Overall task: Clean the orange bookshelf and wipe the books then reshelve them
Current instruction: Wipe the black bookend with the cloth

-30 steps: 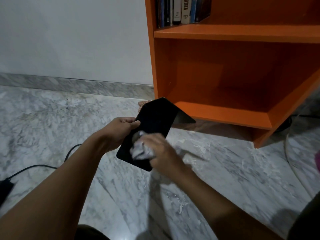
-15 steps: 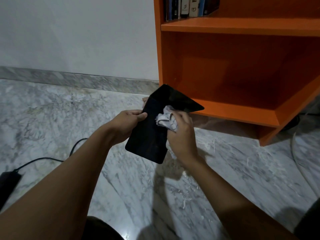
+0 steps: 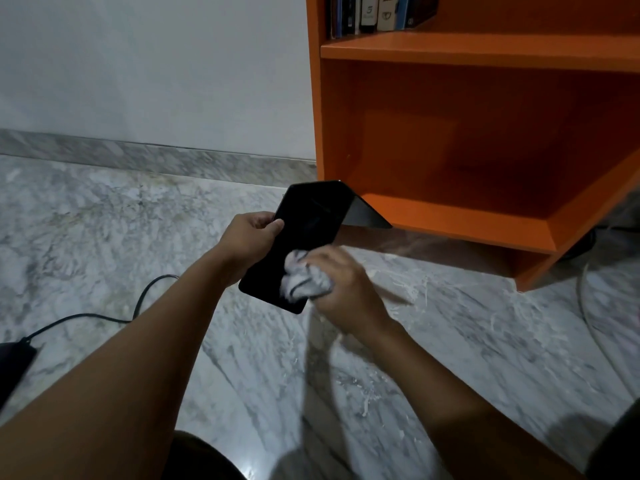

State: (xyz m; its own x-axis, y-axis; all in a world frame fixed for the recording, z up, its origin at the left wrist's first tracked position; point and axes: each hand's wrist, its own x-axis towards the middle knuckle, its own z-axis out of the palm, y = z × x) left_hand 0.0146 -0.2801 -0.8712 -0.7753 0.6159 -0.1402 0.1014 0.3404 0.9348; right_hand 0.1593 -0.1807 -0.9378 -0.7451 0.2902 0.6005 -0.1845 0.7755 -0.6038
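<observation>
My left hand (image 3: 250,237) grips the left edge of a thin black book (image 3: 308,226), held tilted in the air in front of the orange bookshelf (image 3: 485,140). Its cover is folded open at the top, the flap pointing right. My right hand (image 3: 343,285) holds a crumpled white cloth (image 3: 303,280) and presses it on the lower right part of the black cover. Several books (image 3: 377,12) stand on the upper shelf at its left end. The lower shelf compartment holds nothing.
A marble floor (image 3: 104,244) spreads below, with white scuff marks near the shelf foot. A black cable (image 3: 104,315) runs to a dark object (image 3: 10,362) at the left edge. Another cable (image 3: 585,299) curves at the right. A white wall stands behind.
My right hand with the cloth has slid from the upper middle of the cover down to its lower right corner. The left hand keeps its grip.
</observation>
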